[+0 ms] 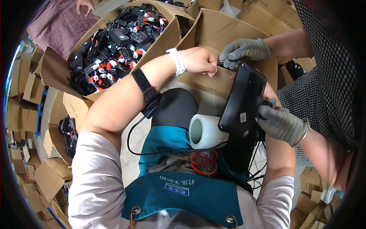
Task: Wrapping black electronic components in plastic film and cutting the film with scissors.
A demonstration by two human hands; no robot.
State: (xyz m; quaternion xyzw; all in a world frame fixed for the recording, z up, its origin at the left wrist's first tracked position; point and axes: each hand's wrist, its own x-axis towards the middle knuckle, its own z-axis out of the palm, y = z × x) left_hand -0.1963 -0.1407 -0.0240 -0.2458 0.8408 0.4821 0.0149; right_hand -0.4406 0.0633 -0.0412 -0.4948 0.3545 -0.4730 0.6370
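Note:
My left hand [200, 62], with a white wristband, is closed over an open cardboard box [232, 34]. Its thumb and fingers curl together; anything inside them is hidden. Right beside it, a co-worker's gloved hand [246, 51] pinches a small dark piece. The co-worker's other gloved hand [284, 124] grips a flat black plastic housing [244, 101] with a small white label. That housing covers most of my right hand [232, 77], leaving a bit of skin at its upper left edge. What my right fingers do cannot be made out.
A carton [173, 36] heaped with black wired devices [118, 42] stands at the far left. On my lap lie a roll of clear film [207, 131] and red-handled scissors [204, 162]. A black cable [131, 139] runs from my left arm strap. More cardboard boxes [53, 175] surround me.

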